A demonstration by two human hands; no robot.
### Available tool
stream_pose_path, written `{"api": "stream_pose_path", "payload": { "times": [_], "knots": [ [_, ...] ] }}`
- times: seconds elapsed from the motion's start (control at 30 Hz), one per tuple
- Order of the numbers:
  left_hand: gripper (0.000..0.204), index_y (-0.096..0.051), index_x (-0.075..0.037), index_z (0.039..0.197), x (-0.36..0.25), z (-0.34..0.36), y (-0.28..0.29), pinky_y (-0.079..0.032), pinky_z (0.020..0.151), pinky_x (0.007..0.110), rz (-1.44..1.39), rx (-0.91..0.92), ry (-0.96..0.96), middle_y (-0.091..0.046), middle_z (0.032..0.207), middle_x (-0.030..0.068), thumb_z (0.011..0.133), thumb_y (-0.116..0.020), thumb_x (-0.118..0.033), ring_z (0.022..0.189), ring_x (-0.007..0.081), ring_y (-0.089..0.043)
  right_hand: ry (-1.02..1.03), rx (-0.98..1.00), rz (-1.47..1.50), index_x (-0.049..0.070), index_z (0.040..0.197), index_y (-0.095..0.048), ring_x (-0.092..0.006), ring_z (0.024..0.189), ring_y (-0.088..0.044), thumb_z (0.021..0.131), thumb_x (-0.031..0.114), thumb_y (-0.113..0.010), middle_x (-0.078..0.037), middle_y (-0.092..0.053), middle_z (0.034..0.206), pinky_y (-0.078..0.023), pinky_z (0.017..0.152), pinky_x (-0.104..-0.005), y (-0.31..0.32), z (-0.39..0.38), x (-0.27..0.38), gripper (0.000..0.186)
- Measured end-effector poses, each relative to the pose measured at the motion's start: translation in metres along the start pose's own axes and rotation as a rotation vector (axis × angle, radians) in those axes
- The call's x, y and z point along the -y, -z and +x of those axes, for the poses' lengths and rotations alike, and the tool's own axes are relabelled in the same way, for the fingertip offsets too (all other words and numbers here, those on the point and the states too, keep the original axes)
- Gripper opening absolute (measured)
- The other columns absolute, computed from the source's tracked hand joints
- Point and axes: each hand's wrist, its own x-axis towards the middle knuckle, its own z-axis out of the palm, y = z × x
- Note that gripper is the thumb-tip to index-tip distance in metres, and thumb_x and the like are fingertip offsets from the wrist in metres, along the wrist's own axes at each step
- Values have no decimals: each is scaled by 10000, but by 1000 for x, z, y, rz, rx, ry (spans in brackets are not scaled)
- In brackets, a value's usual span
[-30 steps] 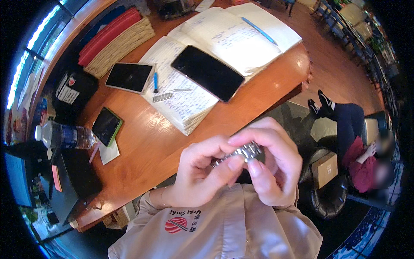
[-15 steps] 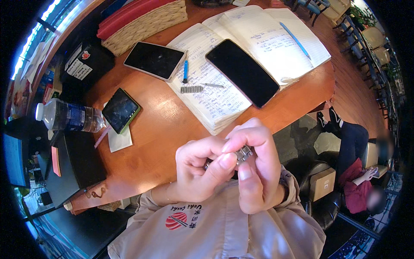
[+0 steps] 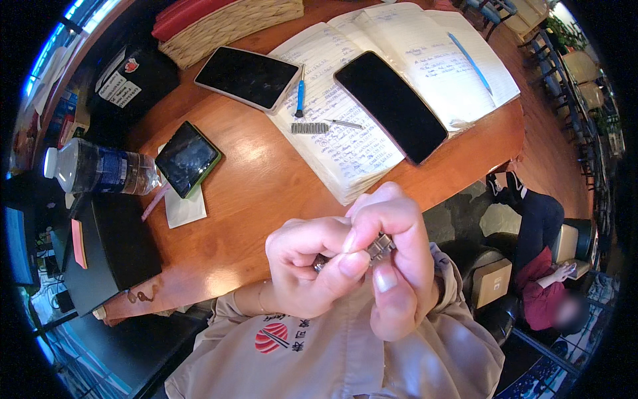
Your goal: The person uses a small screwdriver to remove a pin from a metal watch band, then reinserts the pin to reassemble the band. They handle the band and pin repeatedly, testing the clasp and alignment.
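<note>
i am holding one silver linked metal band [image 3: 381, 247] between my two hands, in front of my chest by the near edge of the table [image 3: 232, 233]. my left hand [image 3: 311, 266] is curling nearly closed, gripping one end of the band, with thumb and bent forefinger pressing together. my right hand [image 3: 399, 266] is staying half curled, its thumb and forefinger gripping the other end; my fingers are hiding the middle.

beyond my hands, one open notebook [image 3: 345, 176] is lying on the table. on its pages are resting one ribbed metal strip [image 3: 310, 128], one thin metal tool [image 3: 345, 124], one blue screwdriver [image 3: 300, 96] and one blue pen [image 3: 470, 63]. i am counting two large phones: one dark phone [image 3: 392, 106] is lying across the pages, and one pale-edged phone [image 3: 247, 76] is overlapping their left side. farther left, one green-edged device [image 3: 189, 158] is sitting near one plastic bottle [image 3: 109, 170]. off to my right, one person [image 3: 541, 286] is sitting.
</note>
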Motion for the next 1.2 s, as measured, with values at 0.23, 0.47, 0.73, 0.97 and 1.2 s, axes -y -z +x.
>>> {"api": "stream_pose_path", "payload": {
  "times": [0.23,0.47,0.73,0.97,1.2],
  "knots": [
    [178,-549,31,827,-5,3,-5,-277,401,194,-143,-11,111,-557,644,66,918,-486,-109,442,26,-382,-125,46,65,-35,1059,-416,-97,724,-399,847,219,-435,-99,-412,881,-341,668,-255,9,0,9,332],
    [202,-527,17,827,-11,1,-3,-306,399,197,-253,25,227,-568,734,107,933,-453,-139,450,40,-401,-186,141,135,-100,1122,-415,-87,718,-449,844,185,-467,-126,-460,930,-362,662,-224,22,2,15,401],
    [214,-514,7,821,-13,4,0,-319,398,200,-337,45,323,-560,743,108,940,-450,-159,443,44,-397,-208,69,62,-91,1079,-467,-74,660,-442,862,200,-491,-102,-479,856,-361,604,-211,19,4,17,363],
    [211,-507,1,837,-15,8,1,-334,407,207,-411,82,368,-541,740,93,944,-442,-169,443,45,-386,-216,27,78,-92,1068,-474,-69,651,-458,866,189,-493,-98,-481,846,-374,583,-198,16,3,14,347],
    [233,-506,-1,831,-16,10,1,-340,412,207,-392,90,401,-526,709,81,950,-428,-186,431,40,-375,-215,21,81,-92,1063,-481,-71,650,-465,869,190,-500,-100,-481,846,-380,578,-198,17,3,14,343]
  ]
}}
